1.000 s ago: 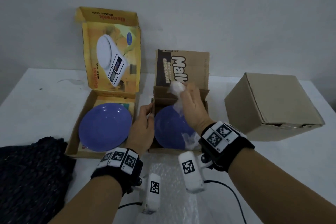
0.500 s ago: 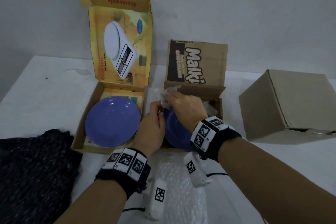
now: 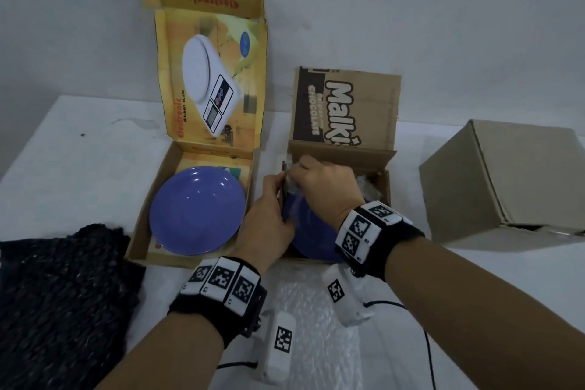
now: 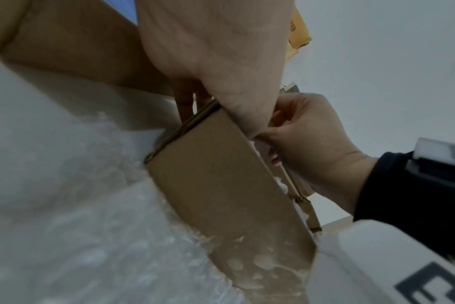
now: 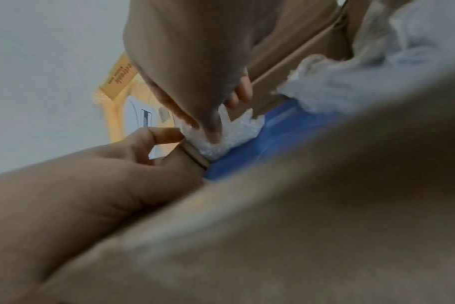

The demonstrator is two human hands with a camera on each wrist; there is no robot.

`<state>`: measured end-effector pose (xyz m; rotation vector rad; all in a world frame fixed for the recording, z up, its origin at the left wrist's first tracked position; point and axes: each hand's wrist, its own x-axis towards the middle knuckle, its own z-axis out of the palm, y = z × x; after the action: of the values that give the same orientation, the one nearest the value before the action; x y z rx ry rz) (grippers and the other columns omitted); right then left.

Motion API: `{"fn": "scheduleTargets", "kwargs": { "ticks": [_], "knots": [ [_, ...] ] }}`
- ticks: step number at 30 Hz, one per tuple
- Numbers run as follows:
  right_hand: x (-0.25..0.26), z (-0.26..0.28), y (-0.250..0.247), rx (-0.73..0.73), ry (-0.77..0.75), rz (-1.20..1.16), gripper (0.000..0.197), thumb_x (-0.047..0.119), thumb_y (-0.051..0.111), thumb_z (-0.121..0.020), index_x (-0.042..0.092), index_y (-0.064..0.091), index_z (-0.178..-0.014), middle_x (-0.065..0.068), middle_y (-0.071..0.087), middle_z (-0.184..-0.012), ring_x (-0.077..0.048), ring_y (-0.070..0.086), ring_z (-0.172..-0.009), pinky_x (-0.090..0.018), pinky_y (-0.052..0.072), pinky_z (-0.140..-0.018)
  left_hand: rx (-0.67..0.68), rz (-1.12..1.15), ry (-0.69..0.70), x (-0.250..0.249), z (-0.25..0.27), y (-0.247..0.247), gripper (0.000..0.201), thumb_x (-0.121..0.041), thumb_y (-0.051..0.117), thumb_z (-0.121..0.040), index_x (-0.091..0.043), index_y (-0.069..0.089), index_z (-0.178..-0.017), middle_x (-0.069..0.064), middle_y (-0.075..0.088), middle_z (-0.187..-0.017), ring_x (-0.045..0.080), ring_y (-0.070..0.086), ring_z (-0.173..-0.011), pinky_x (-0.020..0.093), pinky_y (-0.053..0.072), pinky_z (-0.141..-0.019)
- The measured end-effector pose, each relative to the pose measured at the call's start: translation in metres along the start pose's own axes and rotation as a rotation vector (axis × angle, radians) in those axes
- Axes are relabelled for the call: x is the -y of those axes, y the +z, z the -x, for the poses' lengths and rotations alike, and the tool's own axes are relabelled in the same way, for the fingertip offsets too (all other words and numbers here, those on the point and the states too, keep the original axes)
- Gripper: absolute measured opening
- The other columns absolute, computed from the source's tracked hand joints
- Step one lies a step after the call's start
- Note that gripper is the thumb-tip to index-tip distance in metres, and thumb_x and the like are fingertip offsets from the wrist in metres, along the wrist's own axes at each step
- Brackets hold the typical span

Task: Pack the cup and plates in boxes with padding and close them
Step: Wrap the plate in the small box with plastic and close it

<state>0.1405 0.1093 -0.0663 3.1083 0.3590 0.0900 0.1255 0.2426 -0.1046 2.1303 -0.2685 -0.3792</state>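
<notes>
A blue plate (image 3: 311, 239) lies in the open brown Malkist box (image 3: 384, 190). My right hand (image 3: 294, 175) reaches across it and pinches a wad of white bubble wrap (image 5: 221, 136), pushing it down into the far left corner beside the blue plate (image 5: 268, 142). My left hand (image 3: 282, 176) grips the box's left wall (image 4: 221, 174) from outside, thumb over the rim. A second blue plate (image 3: 197, 209) lies uncovered in the open yellow scale box (image 3: 139, 231) on the left. No cup is in sight.
A closed plain cardboard box (image 3: 506, 184) stands at the right. Dark knitted cloth (image 3: 60, 294) lies at the front left. A bubble wrap sheet (image 3: 313, 326) is spread between my forearms. More crumpled wrap (image 3: 367, 185) fills the brown box's far right corner.
My right hand came down from above the box with the wad and moved left into the far left corner. My left hand slid farther along the left wall to meet it.
</notes>
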Motion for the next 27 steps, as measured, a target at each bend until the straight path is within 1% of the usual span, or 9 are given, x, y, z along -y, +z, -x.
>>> {"fn": "scheduleTargets", "kwargs": {
  "ticks": [3, 7, 10, 15, 17, 21, 23, 26, 27],
  "knots": [
    [-0.004, 0.000, -0.003, 0.240, 0.072, 0.012, 0.025, 0.016, 0.046, -0.093, 0.020, 0.060, -0.113, -0.006, 0.066, -0.103, -0.029, 0.065, -0.085, -0.032, 0.040, -0.058, -0.010, -0.006, -0.015, -0.001, 0.000, 0.001, 0.072, -0.002, 0.061, -0.081, -0.030, 0.025, -0.137, -0.008, 0.061, -0.102, 0.011, 0.062, -0.084, 0.022, 0.048, -0.066],
    [0.000, -0.008, -0.011, 0.412, 0.120, -0.052, 0.023, 0.018, 0.041, -0.094, 0.015, 0.059, -0.109, -0.005, 0.062, -0.092, -0.024, 0.054, -0.070, -0.031, 0.038, -0.056, -0.003, -0.006, -0.017, -0.002, 0.001, 0.000, 0.075, -0.001, 0.060, -0.081, -0.030, 0.023, -0.139, 0.000, 0.064, -0.115, 0.022, 0.064, -0.096, 0.037, 0.054, -0.076],
    [0.001, -0.017, -0.019, 0.440, 0.102, -0.041, 0.021, 0.021, 0.042, -0.095, 0.015, 0.062, -0.101, -0.005, 0.064, -0.095, -0.023, 0.053, -0.070, -0.033, 0.040, -0.059, -0.017, -0.004, -0.010, -0.004, 0.002, -0.001, 0.074, -0.002, 0.061, -0.081, -0.028, 0.024, -0.139, 0.002, 0.064, -0.116, 0.023, 0.065, -0.094, 0.043, 0.054, -0.077],
    [-0.010, -0.007, -0.032, 0.259, 0.058, -0.049, 0.027, 0.020, 0.045, -0.093, 0.024, 0.054, -0.118, -0.006, 0.064, -0.102, -0.031, 0.062, -0.092, -0.035, 0.041, -0.065, -0.021, 0.008, -0.003, -0.003, 0.001, 0.000, 0.073, -0.004, 0.062, -0.080, -0.033, 0.025, -0.135, -0.003, 0.063, -0.112, 0.018, 0.064, -0.093, 0.040, 0.055, -0.079],
    [-0.010, 0.004, -0.033, 0.312, 0.043, -0.024, 0.038, 0.015, 0.043, -0.092, 0.028, 0.049, -0.128, -0.008, 0.064, -0.102, -0.031, 0.062, -0.090, -0.035, 0.042, -0.063, -0.020, 0.031, 0.000, -0.002, 0.001, 0.001, 0.074, -0.002, 0.062, -0.080, -0.033, 0.025, -0.136, -0.007, 0.062, -0.110, 0.017, 0.064, -0.093, 0.038, 0.054, -0.079],
    [-0.009, 0.011, -0.025, 0.510, 0.070, -0.057, 0.068, 0.008, 0.040, -0.091, 0.035, 0.016, -0.148, -0.011, 0.058, -0.112, -0.028, 0.057, -0.079, -0.034, 0.043, -0.064, -0.010, 0.052, 0.018, 0.000, 0.002, 0.000, 0.074, 0.000, 0.060, -0.080, -0.032, 0.025, -0.136, -0.012, 0.060, -0.108, 0.016, 0.064, -0.097, 0.038, 0.055, -0.079],
    [-0.008, 0.002, -0.020, 0.540, 0.102, -0.107, 0.064, 0.008, 0.042, -0.090, 0.033, 0.024, -0.146, -0.010, 0.059, -0.113, -0.025, 0.052, -0.071, -0.033, 0.043, -0.061, -0.001, 0.008, 0.016, 0.000, 0.001, 0.000, 0.074, -0.001, 0.060, -0.080, -0.033, 0.024, -0.136, -0.007, 0.063, -0.107, 0.018, 0.065, -0.091, 0.038, 0.055, -0.074],
    [-0.008, -0.006, -0.020, 0.563, 0.112, -0.114, 0.056, 0.008, 0.044, -0.089, 0.031, 0.038, -0.139, -0.005, 0.058, -0.085, -0.020, 0.052, -0.064, -0.031, 0.042, -0.051, -0.005, -0.002, 0.016, -0.001, 0.001, 0.000, 0.074, -0.002, 0.060, -0.080, -0.032, 0.023, -0.137, -0.005, 0.063, -0.110, 0.020, 0.065, -0.091, 0.041, 0.056, -0.075],
    [-0.010, -0.006, -0.022, 0.544, 0.109, -0.117, 0.056, 0.008, 0.044, -0.089, 0.034, 0.039, -0.138, -0.005, 0.057, -0.086, -0.022, 0.054, -0.068, -0.032, 0.045, -0.054, -0.005, 0.004, 0.018, -0.001, 0.001, 0.000, 0.073, -0.001, 0.060, -0.080, -0.031, 0.024, -0.137, -0.006, 0.063, -0.110, 0.020, 0.065, -0.091, 0.041, 0.055, -0.076]
  ]
}}
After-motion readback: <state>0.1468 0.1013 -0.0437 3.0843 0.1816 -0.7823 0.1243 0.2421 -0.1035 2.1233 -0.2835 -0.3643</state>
